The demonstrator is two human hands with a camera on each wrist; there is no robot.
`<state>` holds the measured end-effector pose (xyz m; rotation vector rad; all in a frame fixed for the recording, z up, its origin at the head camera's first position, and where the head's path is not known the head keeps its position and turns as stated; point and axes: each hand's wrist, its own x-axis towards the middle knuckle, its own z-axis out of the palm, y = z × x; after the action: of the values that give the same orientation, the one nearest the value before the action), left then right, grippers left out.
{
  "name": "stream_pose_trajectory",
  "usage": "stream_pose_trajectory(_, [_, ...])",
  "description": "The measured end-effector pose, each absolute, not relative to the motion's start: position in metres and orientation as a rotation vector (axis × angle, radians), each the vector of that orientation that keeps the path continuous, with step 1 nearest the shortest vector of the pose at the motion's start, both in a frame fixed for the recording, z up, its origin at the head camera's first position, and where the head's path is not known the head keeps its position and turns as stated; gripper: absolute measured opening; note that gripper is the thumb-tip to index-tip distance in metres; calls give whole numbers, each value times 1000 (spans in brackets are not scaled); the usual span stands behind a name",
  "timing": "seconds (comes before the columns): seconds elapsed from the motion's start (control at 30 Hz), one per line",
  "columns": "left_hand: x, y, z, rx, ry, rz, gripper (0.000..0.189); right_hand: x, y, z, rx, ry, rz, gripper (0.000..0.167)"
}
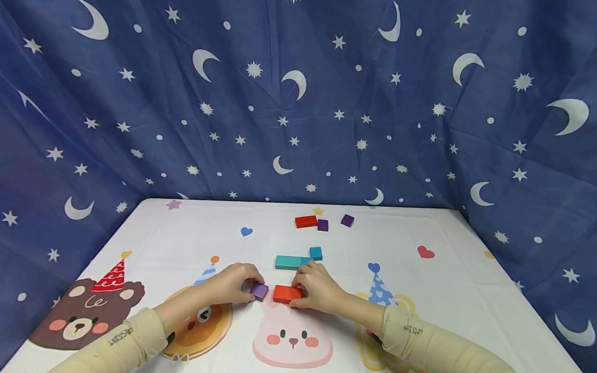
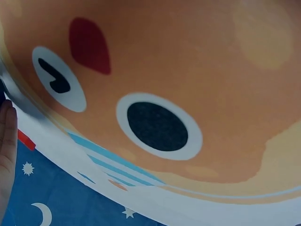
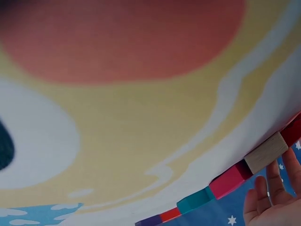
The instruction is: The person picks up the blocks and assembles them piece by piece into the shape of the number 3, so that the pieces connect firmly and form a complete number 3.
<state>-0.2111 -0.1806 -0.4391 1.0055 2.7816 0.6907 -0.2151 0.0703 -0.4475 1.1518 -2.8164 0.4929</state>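
Curtain (image 1: 267, 127), blue, moon-and-star pattern: beyond the fingers (image 1: 254, 273). Bench (image 1: 394, 235), white-covered: beneath them. Printed rabbit (image 1: 292, 348): nearer than the fingers. Printed bear (image 1: 78, 317), red-hatted: well left. Red heart (image 1: 426, 252): well right. Blue heart (image 1: 246, 231): beyond the left fingers.

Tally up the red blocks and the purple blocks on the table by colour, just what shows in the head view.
Red blocks: 2, one in the right hand
Purple blocks: 3, one in the left hand
Total: 5
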Motion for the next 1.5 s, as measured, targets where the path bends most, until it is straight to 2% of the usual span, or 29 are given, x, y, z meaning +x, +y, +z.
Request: stream_pose_trajectory(1.5, [-218,-166,-446,1069,2790,689,28,-215,72,-440,1271,-2765,428,32])
